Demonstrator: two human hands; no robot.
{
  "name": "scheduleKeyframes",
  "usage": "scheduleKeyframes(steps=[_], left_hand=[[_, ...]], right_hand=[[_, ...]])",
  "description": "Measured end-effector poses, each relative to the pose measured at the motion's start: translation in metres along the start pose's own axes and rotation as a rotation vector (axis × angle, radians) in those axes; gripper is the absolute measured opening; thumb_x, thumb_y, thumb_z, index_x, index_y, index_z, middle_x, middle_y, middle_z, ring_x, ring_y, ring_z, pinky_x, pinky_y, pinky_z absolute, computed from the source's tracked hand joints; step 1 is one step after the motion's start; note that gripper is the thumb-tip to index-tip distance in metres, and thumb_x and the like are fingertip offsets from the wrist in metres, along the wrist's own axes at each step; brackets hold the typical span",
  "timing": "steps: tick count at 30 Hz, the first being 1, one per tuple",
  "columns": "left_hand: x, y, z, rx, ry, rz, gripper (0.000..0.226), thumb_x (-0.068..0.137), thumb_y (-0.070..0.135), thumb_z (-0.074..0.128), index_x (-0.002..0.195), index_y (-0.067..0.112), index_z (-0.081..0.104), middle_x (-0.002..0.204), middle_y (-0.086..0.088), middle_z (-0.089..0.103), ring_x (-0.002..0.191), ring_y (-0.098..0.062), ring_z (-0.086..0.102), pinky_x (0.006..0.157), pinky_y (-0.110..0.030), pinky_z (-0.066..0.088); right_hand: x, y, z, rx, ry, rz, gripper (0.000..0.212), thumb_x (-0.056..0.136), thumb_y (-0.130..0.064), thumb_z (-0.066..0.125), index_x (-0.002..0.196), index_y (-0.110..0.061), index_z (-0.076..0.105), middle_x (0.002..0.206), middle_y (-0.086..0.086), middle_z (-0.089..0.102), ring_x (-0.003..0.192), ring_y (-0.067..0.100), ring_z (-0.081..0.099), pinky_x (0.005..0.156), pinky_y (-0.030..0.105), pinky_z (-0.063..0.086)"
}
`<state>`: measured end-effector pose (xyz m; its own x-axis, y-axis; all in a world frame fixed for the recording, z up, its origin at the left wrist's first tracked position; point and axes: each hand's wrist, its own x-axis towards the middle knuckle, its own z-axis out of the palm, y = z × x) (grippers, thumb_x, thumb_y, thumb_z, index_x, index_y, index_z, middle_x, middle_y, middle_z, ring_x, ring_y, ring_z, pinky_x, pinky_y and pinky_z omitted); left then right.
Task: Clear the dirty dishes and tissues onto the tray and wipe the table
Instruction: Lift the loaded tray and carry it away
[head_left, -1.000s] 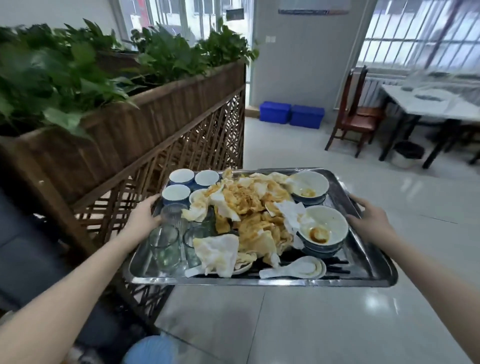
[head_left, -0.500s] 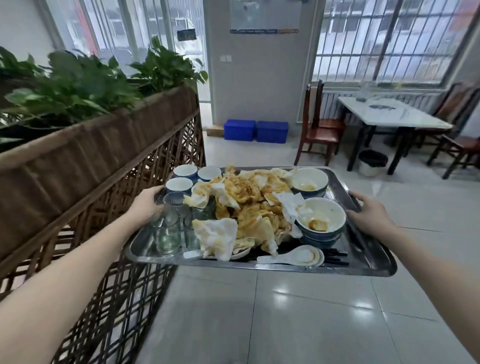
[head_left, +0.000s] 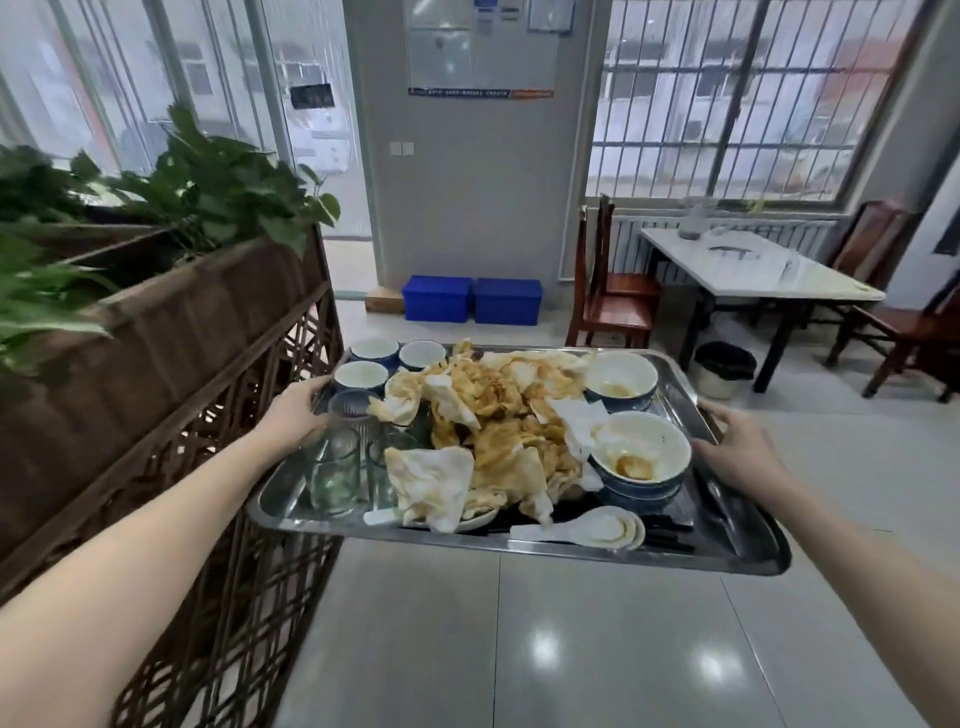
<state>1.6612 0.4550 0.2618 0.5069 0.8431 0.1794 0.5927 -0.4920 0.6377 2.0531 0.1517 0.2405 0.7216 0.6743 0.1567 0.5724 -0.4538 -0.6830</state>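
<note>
A steel tray is held level above the tiled floor. My left hand grips its left rim and my right hand grips its right rim. A heap of stained tissues fills the middle of the tray. Blue-and-white bowls with sauce stand at the right, small cups at the far left corner, clear glasses at the left. A white spoon lies near the front edge on dark chopsticks.
A wooden lattice planter with green plants runs close along my left. Ahead stand two blue crates by the wall. At the right are a white table, wooden chairs and a waste bin.
I have walked forward along the planter with the tray. The view has lifted, so the blue crates, table and chairs look nearer. Both hands keep their grip on the rims.
</note>
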Motion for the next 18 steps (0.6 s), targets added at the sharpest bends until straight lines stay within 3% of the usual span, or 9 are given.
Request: scheduleKeyframes(steps=[3,7,10,12,16,18], left_hand=[[0.074,-0.004,0.025,-0.019,-0.019,-0.005,0.054,0.079,0.003,0.074,0.13,0.002,0.056,0.12,-0.01,0.063,0.107,-0.015,0.056,0.069,-0.006,0.037],[0.168,-0.008,0.064,0.001,0.003,-0.005,0.055,0.077,0.007,0.077,0.128,0.004,0.057,0.118,-0.012,0.064,0.111,-0.024,0.058,0.074,-0.019,0.033],[0.249,-0.009,0.088,-0.002,0.0,-0.006,0.049,0.077,0.009,0.078,0.123,0.011,0.059,0.113,-0.007,0.063,0.105,-0.017,0.057,0.07,-0.011,0.039],[0.294,-0.01,0.098,-0.004,-0.007,-0.032,0.054,0.074,0.017,0.081,0.123,0.006,0.061,0.114,-0.011,0.067,0.106,-0.019,0.06,0.075,-0.016,0.042],[0.397,-0.003,0.117,0.011,0.033,-0.105,0.06,0.079,0.004,0.075,0.134,0.0,0.05,0.126,-0.015,0.059,0.116,-0.024,0.055,0.077,-0.024,0.034],[0.439,0.0,0.123,0.018,0.026,-0.092,0.064,0.076,0.006,0.078,0.133,-0.002,0.05,0.13,-0.022,0.057,0.121,-0.031,0.053,0.077,-0.023,0.033]], right_hand=[[0.071,0.01,0.021,0.006,0.012,0.017,0.063,0.076,-0.008,0.071,0.136,-0.015,0.051,0.126,0.007,0.061,0.112,0.021,0.057,0.09,0.025,0.041],[0.168,0.018,0.053,0.042,0.032,0.047,0.062,0.08,-0.002,0.067,0.138,-0.012,0.047,0.129,0.01,0.058,0.116,0.024,0.054,0.087,0.023,0.037],[0.261,0.022,0.073,0.062,0.004,0.035,0.063,0.082,-0.001,0.066,0.14,-0.011,0.044,0.133,0.011,0.055,0.117,0.026,0.053,0.087,0.024,0.038],[0.312,0.019,0.081,0.053,-0.016,0.012,0.063,0.081,0.001,0.065,0.139,-0.007,0.043,0.134,0.012,0.053,0.119,0.025,0.052,0.092,0.026,0.038],[0.426,0.002,0.092,0.057,-0.023,-0.056,0.057,0.08,0.01,0.062,0.134,-0.004,0.049,0.121,0.012,0.061,0.097,0.012,0.051,0.083,0.02,0.037],[0.477,-0.005,0.103,0.046,-0.035,-0.084,0.058,0.08,0.009,0.063,0.134,-0.005,0.049,0.12,0.013,0.062,0.096,0.012,0.051,0.083,0.02,0.036]])
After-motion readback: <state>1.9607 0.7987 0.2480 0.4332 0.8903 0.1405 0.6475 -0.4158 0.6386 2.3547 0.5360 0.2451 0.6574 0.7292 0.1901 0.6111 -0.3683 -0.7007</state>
